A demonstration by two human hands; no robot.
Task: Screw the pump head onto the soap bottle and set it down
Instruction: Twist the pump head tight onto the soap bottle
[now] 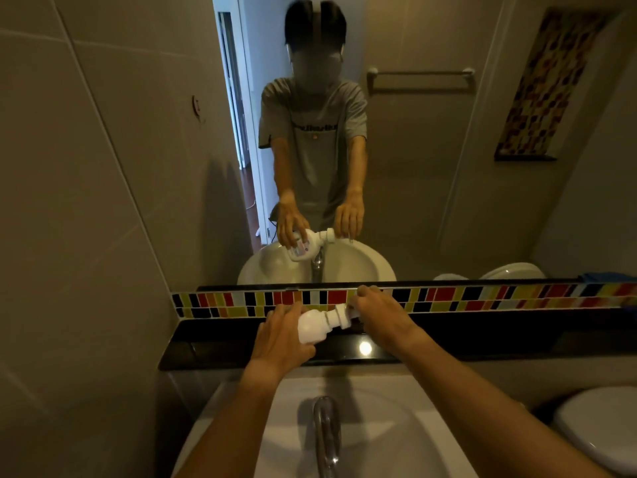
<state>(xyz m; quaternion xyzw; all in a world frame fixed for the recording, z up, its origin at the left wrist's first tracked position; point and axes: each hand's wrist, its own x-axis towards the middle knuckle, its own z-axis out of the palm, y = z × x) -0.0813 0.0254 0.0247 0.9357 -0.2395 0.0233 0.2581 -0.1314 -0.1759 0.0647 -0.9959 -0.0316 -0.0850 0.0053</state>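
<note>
While tilted over one sink [396,443]: one soap bottle [312,327] in left hand [281,343], right hand [379,313] grip pinching one pump head [341,315].

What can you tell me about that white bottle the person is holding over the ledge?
The white plastic soap bottle is round-bodied, with a ribbed neck, and tilted nearly sideways, neck pointing right. The left hand wraps its body; the right hand holds the white pump head at its neck. It hangs above the glossy black ledge, not resting on it. The mirror shows a label.
</note>
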